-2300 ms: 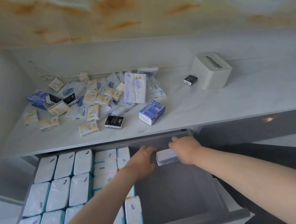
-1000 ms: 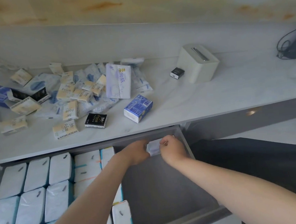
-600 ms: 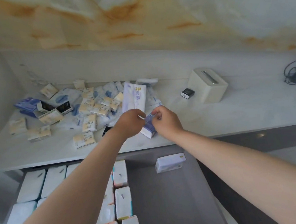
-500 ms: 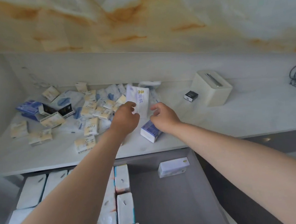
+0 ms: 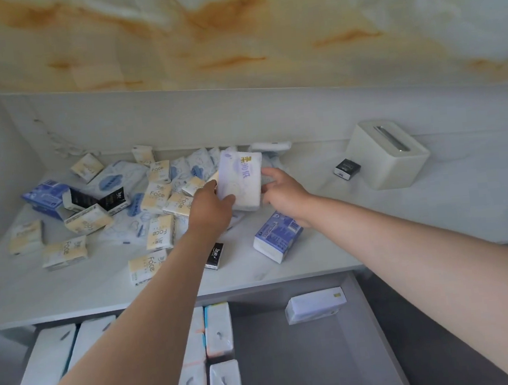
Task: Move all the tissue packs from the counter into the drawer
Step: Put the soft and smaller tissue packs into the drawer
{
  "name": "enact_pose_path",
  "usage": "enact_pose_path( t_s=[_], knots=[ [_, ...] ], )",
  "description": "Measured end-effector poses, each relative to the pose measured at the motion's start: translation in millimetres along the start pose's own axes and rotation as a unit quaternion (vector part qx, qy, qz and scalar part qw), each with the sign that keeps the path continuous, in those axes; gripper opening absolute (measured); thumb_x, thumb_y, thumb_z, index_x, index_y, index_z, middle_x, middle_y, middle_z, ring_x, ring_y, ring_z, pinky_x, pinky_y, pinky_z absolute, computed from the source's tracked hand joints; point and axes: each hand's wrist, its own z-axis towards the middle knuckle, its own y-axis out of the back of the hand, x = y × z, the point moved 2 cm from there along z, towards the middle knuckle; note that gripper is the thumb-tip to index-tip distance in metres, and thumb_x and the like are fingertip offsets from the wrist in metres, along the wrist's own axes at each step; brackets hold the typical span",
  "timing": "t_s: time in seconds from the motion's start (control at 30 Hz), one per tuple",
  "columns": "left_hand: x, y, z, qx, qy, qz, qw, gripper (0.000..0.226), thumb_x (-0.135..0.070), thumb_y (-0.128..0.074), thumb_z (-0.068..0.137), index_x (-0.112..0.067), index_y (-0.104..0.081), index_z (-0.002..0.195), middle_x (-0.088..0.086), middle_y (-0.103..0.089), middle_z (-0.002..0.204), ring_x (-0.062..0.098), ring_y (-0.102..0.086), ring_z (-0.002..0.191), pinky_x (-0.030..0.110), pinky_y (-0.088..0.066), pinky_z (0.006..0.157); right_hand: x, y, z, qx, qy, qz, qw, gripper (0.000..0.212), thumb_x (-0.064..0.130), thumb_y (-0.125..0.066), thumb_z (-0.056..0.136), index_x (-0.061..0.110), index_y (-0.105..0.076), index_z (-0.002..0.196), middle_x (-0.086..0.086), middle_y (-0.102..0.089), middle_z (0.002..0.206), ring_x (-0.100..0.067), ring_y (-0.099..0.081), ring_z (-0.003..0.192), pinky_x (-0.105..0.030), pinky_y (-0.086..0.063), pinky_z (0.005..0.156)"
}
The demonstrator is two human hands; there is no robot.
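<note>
Fingers (image 5: 268, 172) of left hand (image 5: 214, 208) and right hand (image 5: 283, 189) grip the tissue pack (image 5: 240, 178) between them; next it should go into the drawer (image 5: 294, 368).

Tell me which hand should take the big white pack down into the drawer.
Right, probably. The left hand and right hand both hold the big white pack, but the drawer has bare floor only on its right, under the right arm.

Cream box with a slotted top (image 5: 387, 153) at right, orange-veined marble wall (image 5: 230, 24) above, white backsplash (image 5: 270, 116) beneath
</note>
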Motion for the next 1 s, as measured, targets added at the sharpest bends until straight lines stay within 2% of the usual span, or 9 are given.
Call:
enact_pose_path(
  t_s=[0.17, 0.27, 0.43, 0.57, 0.7, 0.8, 0.87, 0.93, 1.0],
  knots=[
    [-8, 13, -19, -0.029, 0.001, -0.132, 0.991, 0.05, -0.005, -0.072, 0.085, -0.012, -0.05, 0.129, -0.003, -0.059, 0.109, 0.016, -0.065, 0.09, 0.023, -0.049, 0.072, 13, 8, -17, -0.025, 0.018, 0.061, 0.998, 0.052, 0.003, -0.059, 0.089, 0.025, -0.045, 0.133, 0.002, -0.065, 0.102, -0.015, -0.062, 0.091, -0.026, -0.043, 0.071],
    [-15, 25, -34, -0.017, -0.016, -0.174, 0.984, 0.044, -0.002, -0.074, 0.082, -0.013, -0.053, 0.12, -0.002, -0.06, 0.111, 0.007, -0.063, 0.083, 0.019, -0.05, 0.069, 15, 12, -31, -0.055, 0.021, 0.091, 0.994, 0.054, 0.01, -0.069, 0.086, 0.022, -0.044, 0.133, 0.004, -0.065, 0.101, -0.016, -0.065, 0.091, -0.033, -0.053, 0.081],
    [-17, 40, -69, 0.095, 0.003, -0.197, 0.976, 0.047, -0.005, -0.077, 0.08, -0.016, -0.052, 0.118, 0.004, -0.062, 0.114, 0.015, -0.064, 0.094, 0.036, -0.058, 0.082, 12, 21, -63, -0.004, 0.018, 0.098, 0.995, 0.036, 0.007, -0.073, 0.084, 0.024, -0.064, 0.115, -0.005, -0.072, 0.113, -0.021, -0.07, 0.099, -0.036, -0.057, 0.084],
    [-12, 44, -93, 0.125, -0.002, -0.107, 0.986, 0.073, -0.016, -0.083, 0.076, -0.021, -0.04, 0.134, -0.002, -0.059, 0.119, 0.008, -0.061, 0.097, 0.026, -0.052, 0.073, 10, 27, -97, 0.034, 0.03, 0.037, 0.998, 0.047, -0.001, -0.075, 0.078, 0.021, -0.062, 0.118, -0.006, -0.071, 0.103, -0.02, -0.069, 0.089, -0.03, -0.054, 0.073],
    [-6, 50, -116, 0.107, -0.055, -0.095, 0.988, 0.104, -0.021, -0.086, 0.071, -0.039, -0.02, 0.15, -0.008, -0.053, 0.128, 0.015, -0.059, 0.111, 0.038, -0.055, 0.086, 7, 31, -126, 0.069, 0.044, 0.003, 0.997, 0.046, -0.008, -0.072, 0.078, 0.015, -0.065, 0.117, -0.005, -0.066, 0.099, -0.018, -0.065, 0.085, -0.025, -0.053, 0.064],
    [-6, 52, -128, 0.11, -0.102, -0.049, 0.987, 0.072, -0.03, -0.082, 0.075, -0.045, -0.044, 0.134, -0.012, -0.062, 0.11, 0.011, -0.062, 0.098, 0.032, -0.054, 0.082, 1, 36, -136, 0.064, 0.076, -0.085, 0.991, 0.052, -0.005, -0.076, 0.073, 0.018, -0.067, 0.118, -0.003, -0.069, 0.112, -0.013, -0.065, 0.097, -0.022, -0.053, 0.085],
    [-10, 47, -138, 0.141, -0.122, 0.018, 0.982, 0.038, -0.034, -0.08, 0.077, -0.038, -0.059, 0.109, -0.016, -0.063, 0.092, 0.011, -0.061, 0.085, 0.023, -0.049, 0.075, -5, 38, -144, 0.077, 0.085, -0.132, 0.985, 0.055, -0.006, -0.076, 0.071, 0.017, -0.067, 0.121, 0.001, -0.068, 0.117, -0.012, -0.064, 0.109, -0.024, -0.05, 0.098],
    [-9, 40, -148, 0.158, -0.132, 0.044, 0.978, 0.029, -0.031, -0.081, 0.076, -0.035, -0.057, 0.091, -0.017, -0.057, 0.081, 0.009, -0.055, 0.075, 0.019, -0.043, 0.067, -13, 39, -153, 0.094, 0.093, -0.174, 0.976, 0.053, -0.004, -0.074, 0.072, 0.019, -0.069, 0.118, 0.007, -0.069, 0.116, -0.009, -0.064, 0.109, -0.023, -0.048, 0.099],
    [-5, 30, -155, 0.174, -0.126, 0.037, 0.976, 0.028, -0.029, -0.081, 0.074, -0.031, -0.059, 0.091, -0.014, -0.06, 0.082, 0.006, -0.056, 0.07, 0.022, -0.047, 0.068, -22, 41, -163, 0.1, 0.103, -0.218, 0.965, 0.051, 0.001, -0.072, 0.072, 0.024, -0.067, 0.117, 0.012, -0.067, 0.113, -0.006, -0.062, 0.106, -0.019, -0.047, 0.093]
  ],
)
